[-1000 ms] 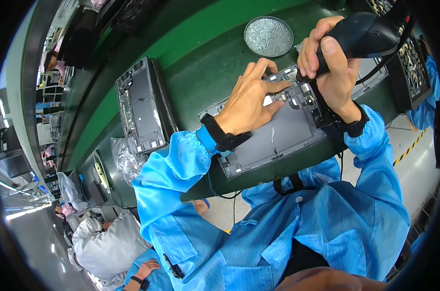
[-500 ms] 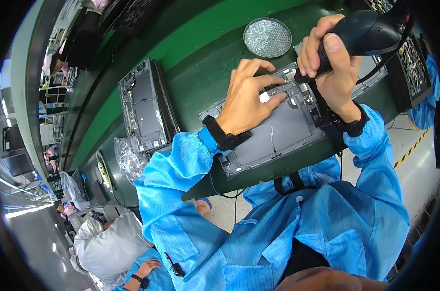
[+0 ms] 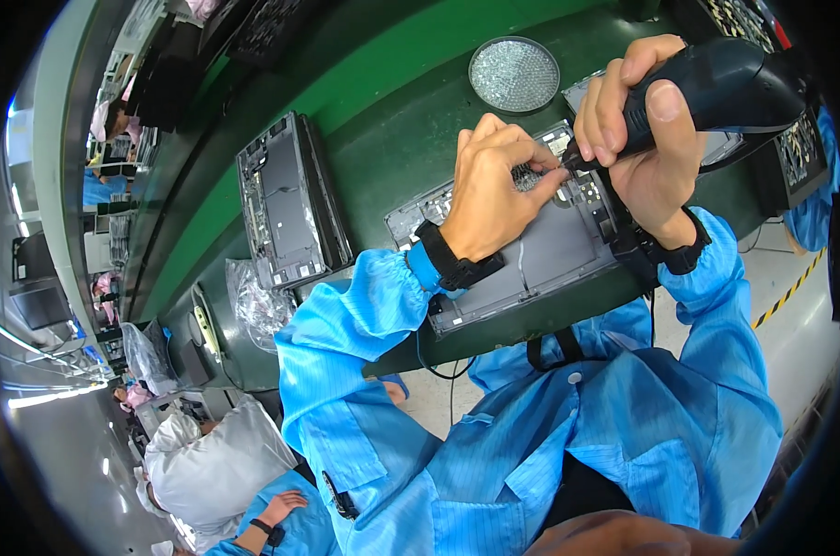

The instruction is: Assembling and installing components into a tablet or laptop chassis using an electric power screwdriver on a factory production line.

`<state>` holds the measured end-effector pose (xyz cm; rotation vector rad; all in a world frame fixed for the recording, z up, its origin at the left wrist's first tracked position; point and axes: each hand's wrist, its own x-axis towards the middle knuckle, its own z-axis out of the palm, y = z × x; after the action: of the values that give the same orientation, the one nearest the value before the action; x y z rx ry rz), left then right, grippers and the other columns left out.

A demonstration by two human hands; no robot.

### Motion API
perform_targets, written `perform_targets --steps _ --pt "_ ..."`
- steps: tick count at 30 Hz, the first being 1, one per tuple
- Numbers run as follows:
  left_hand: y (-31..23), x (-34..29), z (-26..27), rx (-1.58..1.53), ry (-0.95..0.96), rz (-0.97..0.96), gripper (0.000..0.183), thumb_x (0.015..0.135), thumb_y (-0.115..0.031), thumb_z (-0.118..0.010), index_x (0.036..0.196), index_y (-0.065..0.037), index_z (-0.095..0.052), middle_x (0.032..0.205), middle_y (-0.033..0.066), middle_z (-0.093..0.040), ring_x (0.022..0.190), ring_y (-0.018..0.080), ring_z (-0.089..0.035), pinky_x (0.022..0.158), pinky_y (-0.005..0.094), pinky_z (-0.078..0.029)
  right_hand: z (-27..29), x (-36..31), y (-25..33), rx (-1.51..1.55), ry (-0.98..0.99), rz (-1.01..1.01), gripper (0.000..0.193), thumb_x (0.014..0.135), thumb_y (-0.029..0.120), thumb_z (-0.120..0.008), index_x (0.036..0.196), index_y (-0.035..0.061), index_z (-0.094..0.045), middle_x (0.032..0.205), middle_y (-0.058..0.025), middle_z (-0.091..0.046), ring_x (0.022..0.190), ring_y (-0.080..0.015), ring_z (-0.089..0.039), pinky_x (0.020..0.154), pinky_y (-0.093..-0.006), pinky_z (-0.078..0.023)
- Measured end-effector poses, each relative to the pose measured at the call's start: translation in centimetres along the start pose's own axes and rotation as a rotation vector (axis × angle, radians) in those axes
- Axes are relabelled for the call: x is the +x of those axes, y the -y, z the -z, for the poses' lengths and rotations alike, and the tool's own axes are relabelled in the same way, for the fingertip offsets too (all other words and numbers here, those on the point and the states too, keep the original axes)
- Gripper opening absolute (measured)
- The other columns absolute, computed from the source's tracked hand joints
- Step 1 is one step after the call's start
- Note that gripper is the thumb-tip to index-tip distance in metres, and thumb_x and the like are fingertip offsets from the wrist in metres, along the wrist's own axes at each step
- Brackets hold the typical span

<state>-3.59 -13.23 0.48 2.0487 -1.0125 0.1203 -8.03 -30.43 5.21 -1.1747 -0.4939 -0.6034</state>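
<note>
My right hand [image 3: 642, 139] is wrapped around a black corded electric screwdriver [image 3: 721, 88]. The driver's tip points down and left toward the upper part of an opened grey laptop base [image 3: 554, 255], which lies in front of me with its inner boards exposed. My left hand [image 3: 499, 190] rests over that base. Its thumb and forefinger are pinched together right beside the driver's tip, and whatever they hold is too small to make out. The left hand covers part of the laptop's inner parts.
A round dish [image 3: 514, 74] of small shiny pieces stands beyond the laptop. To the left are stacked laptop bases [image 3: 286, 208], clear plastic bags [image 3: 253, 301] and a yellow-green tool [image 3: 204, 324]. A black tray of parts [image 3: 798, 153] stands at the right. Another person's hand [image 3: 281, 507] shows lower left.
My left fingers have closed from a spread pose into a pinch and moved right to the driver's tip. The screwdriver has tilted and shifted slightly right and down.
</note>
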Motion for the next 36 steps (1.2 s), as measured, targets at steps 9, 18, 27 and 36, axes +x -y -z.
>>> perform_targets --steps 9,18,27,36 --pt "-0.1 0.1 0.0 -0.028 -0.013 -0.036 0.015 0.070 -0.006 -0.086 0.082 -0.008 -0.077 0.081 0.0023 -0.073 0.083 0.0239 -0.059 0.078 0.0370 -0.047 -0.2 -0.2 -0.3 -0.015 -0.001 -0.029 0.030 0.105 0.033 -0.052 0.110 0.0044 -0.045 0.064 -0.0055 -0.048 0.052 -0.0124 -0.045 0.052 -0.0287 -0.044" --pt "0.3 0.2 -0.2 -0.011 -0.022 -0.075 0.019 0.068 -0.003 -0.086 0.085 -0.007 -0.076 0.082 0.0029 -0.073 0.081 0.0252 -0.061 0.076 0.0365 -0.050 -0.2 -0.5 -0.5 -0.057 0.050 -0.033 0.029 0.105 0.031 -0.054 0.111 0.0040 -0.044 0.065 -0.0056 -0.049 0.053 -0.0125 -0.047 0.052 -0.0281 -0.045" --pt "-0.1 -0.8 0.7 0.076 0.043 0.024 0.027 0.072 -0.012 -0.087 0.097 -0.011 -0.080 0.100 0.0020 -0.067 0.095 0.0232 -0.059 0.086 0.0383 -0.045 1.0 -0.1 -1.1 -0.110 0.050 -0.034 0.024 0.106 0.026 -0.051 0.113 0.0028 -0.046 0.065 -0.0057 -0.049 0.053 -0.0119 -0.047 0.052 -0.0281 -0.044" --pt "1.0 -0.9 0.0 0.071 0.134 0.038 0.027 0.073 -0.012 -0.086 0.100 -0.015 -0.083 0.104 0.0008 -0.064 0.098 0.0227 -0.056 0.089 0.0384 -0.043 1.1 -0.2 -2.1 -0.112 0.042 -0.044 0.024 0.105 0.023 -0.054 0.113 0.0018 -0.048 0.065 -0.0055 -0.051 0.052 -0.0111 -0.048 0.052 -0.0276 -0.045"
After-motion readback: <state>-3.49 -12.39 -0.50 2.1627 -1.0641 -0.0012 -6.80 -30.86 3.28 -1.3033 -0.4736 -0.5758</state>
